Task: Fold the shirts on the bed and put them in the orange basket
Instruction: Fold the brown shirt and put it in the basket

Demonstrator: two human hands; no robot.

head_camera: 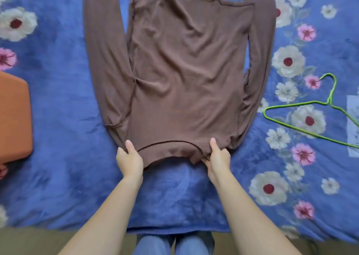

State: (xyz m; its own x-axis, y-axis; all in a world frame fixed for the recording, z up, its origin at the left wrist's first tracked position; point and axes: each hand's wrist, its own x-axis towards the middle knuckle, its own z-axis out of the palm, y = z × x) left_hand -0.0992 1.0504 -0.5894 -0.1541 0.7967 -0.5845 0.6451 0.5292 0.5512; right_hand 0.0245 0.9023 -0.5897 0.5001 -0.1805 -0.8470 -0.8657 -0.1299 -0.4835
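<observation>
A brown long-sleeved shirt (pixel 186 70) lies spread flat on the blue flowered bed cover (pixel 64 103), its neckline toward me and its hem at the far side. Both sleeves run along its sides. My left hand (pixel 129 159) pinches the shoulder at the left end of the neckline, thumb on top. My right hand (pixel 217 157) pinches the right end the same way. A corner of the orange basket (pixel 13 116) shows at the left edge of the view.
A green wire hanger (pixel 303 114) lies on the bed to the right of the shirt. The near edge of the bed (pixel 174 231) runs just in front of my knees.
</observation>
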